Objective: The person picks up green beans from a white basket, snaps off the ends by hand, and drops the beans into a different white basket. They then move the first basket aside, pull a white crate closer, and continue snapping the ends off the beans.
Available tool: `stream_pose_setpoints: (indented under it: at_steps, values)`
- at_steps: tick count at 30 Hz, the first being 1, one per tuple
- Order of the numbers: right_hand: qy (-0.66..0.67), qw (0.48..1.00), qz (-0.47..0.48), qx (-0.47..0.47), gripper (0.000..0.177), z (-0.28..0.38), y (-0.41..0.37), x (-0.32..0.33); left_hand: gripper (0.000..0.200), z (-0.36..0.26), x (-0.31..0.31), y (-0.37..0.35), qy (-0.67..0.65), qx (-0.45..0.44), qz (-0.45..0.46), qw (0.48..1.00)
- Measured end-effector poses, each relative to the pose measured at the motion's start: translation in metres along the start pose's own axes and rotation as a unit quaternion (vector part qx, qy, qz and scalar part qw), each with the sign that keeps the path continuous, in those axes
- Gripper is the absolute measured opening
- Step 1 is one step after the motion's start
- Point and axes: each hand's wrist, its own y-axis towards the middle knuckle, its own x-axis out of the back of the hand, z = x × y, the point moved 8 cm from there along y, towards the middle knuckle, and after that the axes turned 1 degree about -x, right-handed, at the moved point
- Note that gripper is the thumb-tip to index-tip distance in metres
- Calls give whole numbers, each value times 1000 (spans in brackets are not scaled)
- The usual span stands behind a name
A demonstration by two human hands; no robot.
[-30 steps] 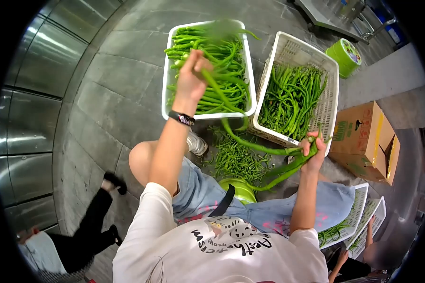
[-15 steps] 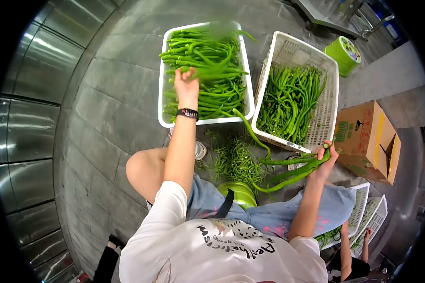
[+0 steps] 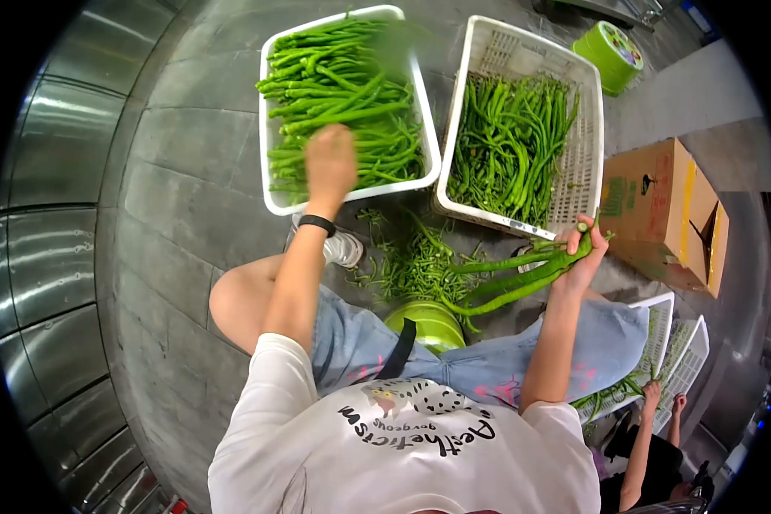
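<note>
My right hand (image 3: 584,250) is closed around several long green chili peppers (image 3: 522,287), which point left over my lap. My left hand (image 3: 331,164) is at the near part of a white tray (image 3: 433,163), back of the hand up. It is blurred and its fingers are hidden, so whether it holds anything does not show. Inside that tray, long green peppers (image 3: 334,77) lie mostly side by side. To its right stands a white slatted crate (image 3: 587,128) with more loosely piled green peppers (image 3: 514,146).
Pepper stems and trimmings (image 3: 415,261) lie on the floor between my feet, by a green stool (image 3: 433,321). Right are a cardboard box (image 3: 647,206) and a green bucket (image 3: 612,64). At lower right another person's hands (image 3: 651,394) are at white crates (image 3: 690,360).
My left hand has turned back-up and moved lower in the tray; the blurred peppers by it are no longer moving. A long curved pepper no longer sticks up from my right-hand bunch. The view has shifted.
</note>
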Motion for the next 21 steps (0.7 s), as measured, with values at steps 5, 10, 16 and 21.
stream_pose_setpoints:
  at_steps: [5,10,16,21]
  values:
    - [29,999,-23,36,32,33,-4,7,10,-178,-67,-102,-229,-369,313,845]
    - [45,997,11,67,35,55,-3,28,25,-193,-205,-228,-71,-351,440,824]
    - [100,991,-18,86,29,72,9,42,22,-190,-256,-273,-7,-350,460,816]
    - [100,989,-56,88,30,65,16,30,20,-188,-211,-213,-146,-271,519,797]
